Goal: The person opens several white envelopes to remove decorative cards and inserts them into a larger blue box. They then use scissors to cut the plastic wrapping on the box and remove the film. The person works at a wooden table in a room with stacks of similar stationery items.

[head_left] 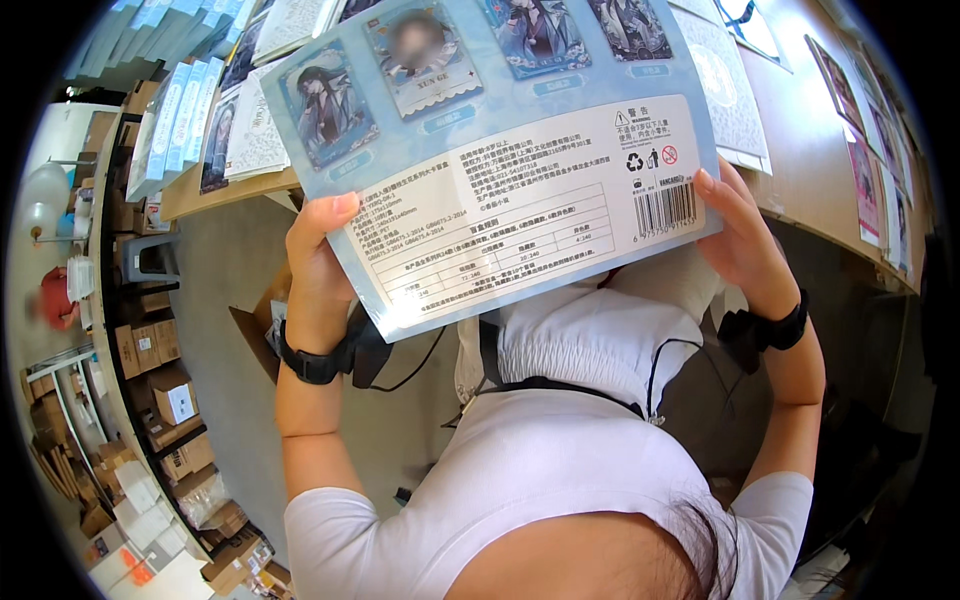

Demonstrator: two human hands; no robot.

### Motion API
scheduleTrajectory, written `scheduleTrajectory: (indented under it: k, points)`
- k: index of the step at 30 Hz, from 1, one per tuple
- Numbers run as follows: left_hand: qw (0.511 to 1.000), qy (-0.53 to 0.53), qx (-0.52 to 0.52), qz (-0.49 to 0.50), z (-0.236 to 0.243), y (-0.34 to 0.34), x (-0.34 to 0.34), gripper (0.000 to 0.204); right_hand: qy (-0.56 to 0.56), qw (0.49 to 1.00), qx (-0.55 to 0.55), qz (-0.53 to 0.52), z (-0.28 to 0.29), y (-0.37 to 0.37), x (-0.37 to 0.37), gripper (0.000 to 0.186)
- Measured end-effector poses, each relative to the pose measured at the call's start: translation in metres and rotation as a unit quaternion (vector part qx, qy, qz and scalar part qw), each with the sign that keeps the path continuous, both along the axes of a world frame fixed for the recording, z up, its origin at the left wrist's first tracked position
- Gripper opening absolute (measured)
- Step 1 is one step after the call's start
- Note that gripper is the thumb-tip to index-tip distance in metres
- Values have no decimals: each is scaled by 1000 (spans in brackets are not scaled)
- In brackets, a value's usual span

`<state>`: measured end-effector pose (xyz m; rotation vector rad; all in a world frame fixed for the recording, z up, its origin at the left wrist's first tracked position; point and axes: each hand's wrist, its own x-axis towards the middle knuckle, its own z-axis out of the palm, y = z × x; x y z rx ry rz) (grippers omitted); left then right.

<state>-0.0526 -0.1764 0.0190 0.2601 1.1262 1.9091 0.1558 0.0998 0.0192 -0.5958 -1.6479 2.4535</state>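
Note:
A flat, light blue card box (pixel 420 160) is held up over my lap, tilted, its printed back toward me. Illustrated cards run across its upper part, and a pale label with text, a table and a barcode covers the lower part. My left hand (pixel 318 250) grips its lower left edge, thumb on the face and fingers behind it. My right hand (pixel 745 240) grips the lower right edge the same way, the thumb near the barcode. The fingers behind the box are mostly hidden. Black straps with small devices circle both wrists.
Beyond the box is a wooden table (pixel 270 183) with upright blue boxes (pixel 180 120) and white patterned packs at its left. Framed cards (pixel 850 90) lie along the right. On the left, a black shelf (pixel 125 290) holds cartons; a grey stool (pixel 150 258) stands beside it. Another person in red is far left.

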Motion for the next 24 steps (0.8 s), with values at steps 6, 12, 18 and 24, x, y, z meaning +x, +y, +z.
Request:
scheduleTrajectory:
  k: [6, 12, 18, 24]
  points:
    - [998, -40, 2, -48, -14, 5, -1, 55, -43, 997, -33, 46, -18, 10, 3, 55]
    - [999, 16, -46, -22, -14, 9, 0, 60, -31, 998, -54, 18, -25, 6, -5, 52]
    - [992, 58, -110, -25, -17, 2, -5, 62, -21, 995, -98, 26, -36, 3, -6, 49]
    - [989, 77, -118, -38, -23, 4, 4, 65, -27, 993, -109, 27, -40, 3, -4, 50]
